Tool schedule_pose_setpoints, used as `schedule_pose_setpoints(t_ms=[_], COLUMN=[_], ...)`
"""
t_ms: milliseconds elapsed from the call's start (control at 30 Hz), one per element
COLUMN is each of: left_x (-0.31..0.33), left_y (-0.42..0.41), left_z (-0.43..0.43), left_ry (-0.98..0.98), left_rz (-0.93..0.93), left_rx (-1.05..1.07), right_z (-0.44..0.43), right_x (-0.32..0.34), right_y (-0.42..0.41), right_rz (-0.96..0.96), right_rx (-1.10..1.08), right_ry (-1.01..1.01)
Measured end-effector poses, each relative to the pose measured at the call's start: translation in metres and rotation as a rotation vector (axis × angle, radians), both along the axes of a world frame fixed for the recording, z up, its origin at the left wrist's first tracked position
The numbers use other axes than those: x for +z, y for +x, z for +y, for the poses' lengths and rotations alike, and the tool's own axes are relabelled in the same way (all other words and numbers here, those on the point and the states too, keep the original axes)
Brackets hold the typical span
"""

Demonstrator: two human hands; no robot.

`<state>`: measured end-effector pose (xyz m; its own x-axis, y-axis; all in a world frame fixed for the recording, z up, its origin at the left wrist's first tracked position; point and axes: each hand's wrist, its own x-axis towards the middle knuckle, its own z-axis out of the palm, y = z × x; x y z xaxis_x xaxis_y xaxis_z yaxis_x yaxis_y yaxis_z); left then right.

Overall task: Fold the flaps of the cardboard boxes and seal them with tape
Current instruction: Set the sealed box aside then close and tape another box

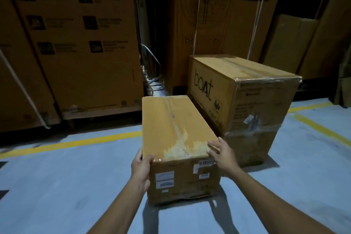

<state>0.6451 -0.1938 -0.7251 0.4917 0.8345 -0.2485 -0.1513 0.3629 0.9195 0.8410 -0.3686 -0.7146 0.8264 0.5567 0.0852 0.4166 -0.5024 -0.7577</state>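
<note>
K: Left grip (141, 167), state?
M: Thumb hooked over the near-left top corner of the small box (174, 129), holding it. Right grip (223, 155) is wide, fingers spread, touching the near-right corner.
K: Box position?
M: On the floor (76, 186), straight ahead of both grips and equally near each. Its long axis runs away from the camera, and the taped seam (171, 112) follows it.
K: Count?
M: Two grips, two boxes. The large box (243, 85) stands just beyond, to the right.

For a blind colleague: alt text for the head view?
The left hand grips the near left corner of a taped cardboard box on a blue floor; the right hand rests open on top. A larger box stands behind.
</note>
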Motion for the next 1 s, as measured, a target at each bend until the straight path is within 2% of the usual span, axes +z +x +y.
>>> schedule_pose_setpoints(t_ms=[133, 300, 600, 733, 800, 1000], left_x=[-0.033, -0.037, -0.041, -0.012, 0.011, 0.095], left_y=[0.048, 0.081, 0.081, 0.063, 0.044, -0.067], left_z=[0.024, 0.052, 0.067, 0.069, 0.071, 0.029], left_ry=[0.089, 0.131, 0.195, 0.315, 0.342, 0.46], left_rz=[0.033, 0.015, 0.127, 0.397, 0.513, 0.399], left_rx=[-0.039, -0.052, -0.14, -0.331, -0.359, -0.35], right_z=[0.041, 0.077, 0.089, 0.076, 0.07, 0.053], right_x=[-0.024, -0.031, -0.042, -0.016, 0.01, 0.087], right_y=[0.019, 0.035, 0.033, 0.023, 0.001, -0.13], right_rz=[-0.311, -0.404, -0.312, -0.211, -0.102, 0.036], right_rx=[-0.098, -0.146, -0.204, -0.051, 0.024, 0.144], right_ry=[-0.302, -0.405, -0.242, -0.28, -0.196, 0.073])
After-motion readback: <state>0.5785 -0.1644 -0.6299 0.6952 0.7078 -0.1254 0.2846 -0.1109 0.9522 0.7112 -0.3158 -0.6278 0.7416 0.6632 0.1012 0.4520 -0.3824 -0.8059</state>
